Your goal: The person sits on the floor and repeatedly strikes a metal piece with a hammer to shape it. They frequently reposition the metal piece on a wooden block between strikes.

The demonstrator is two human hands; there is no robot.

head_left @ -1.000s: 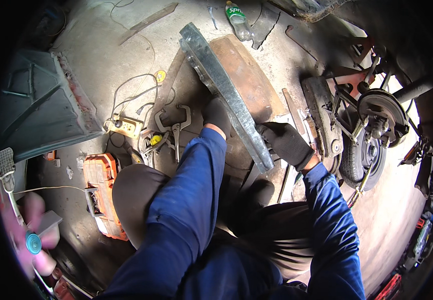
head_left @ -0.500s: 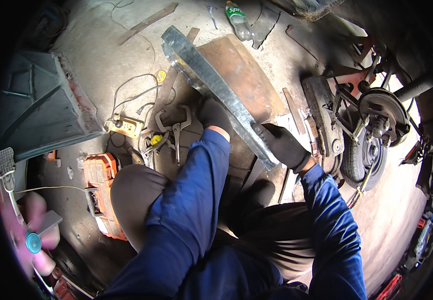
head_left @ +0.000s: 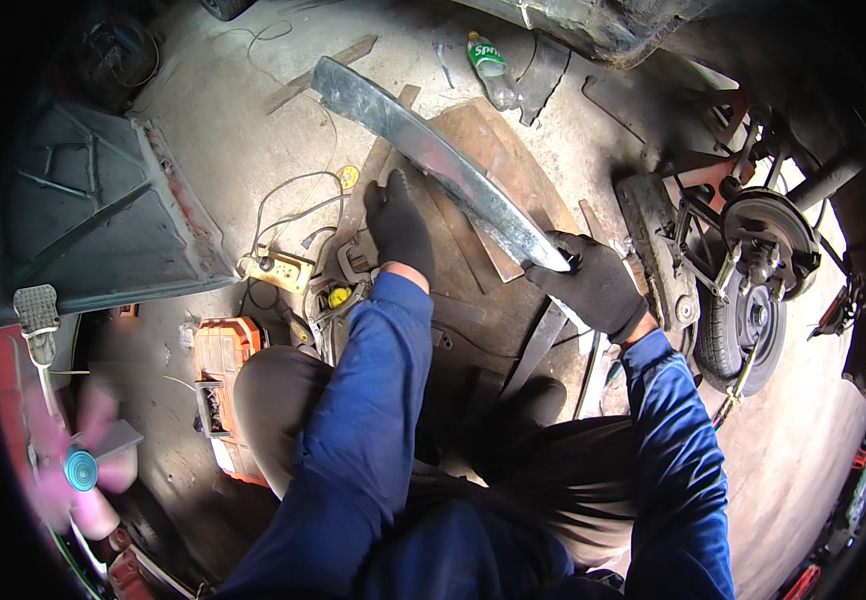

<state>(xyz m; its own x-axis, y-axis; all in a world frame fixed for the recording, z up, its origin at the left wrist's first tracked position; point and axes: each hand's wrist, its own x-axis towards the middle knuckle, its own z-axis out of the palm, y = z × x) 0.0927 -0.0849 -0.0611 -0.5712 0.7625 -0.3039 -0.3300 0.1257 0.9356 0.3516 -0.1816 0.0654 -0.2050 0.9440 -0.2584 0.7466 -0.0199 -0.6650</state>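
A long, slightly curved strip of grey sheet metal (head_left: 423, 150) slants across the middle, its far end up to the left. My right hand (head_left: 598, 285), in a dark glove, grips its near end. My left hand (head_left: 400, 225), also gloved, is off the metal, to its left, with the thumb apart from the outstretched fingers and nothing seen in them. Partly behind that hand is a C-shaped locking clamp (head_left: 356, 258). Beneath the metal strip, a brown flat sheet (head_left: 533, 185) lies on the floor.
Left of my hands are a yellow power outlet box (head_left: 283, 270) with cords and an orange toolbox (head_left: 228, 345). A pink-bladed fan (head_left: 81, 468) stands lower left, below a large grey panel (head_left: 73, 220). A green-labelled bottle (head_left: 494, 75) lies ahead. A wheel (head_left: 743, 330) and brake hub are right.
My left hand has let go of the metal strip and moved left. The strip has turned in my right hand, now showing more of its broad face. The whole view has shifted slightly.
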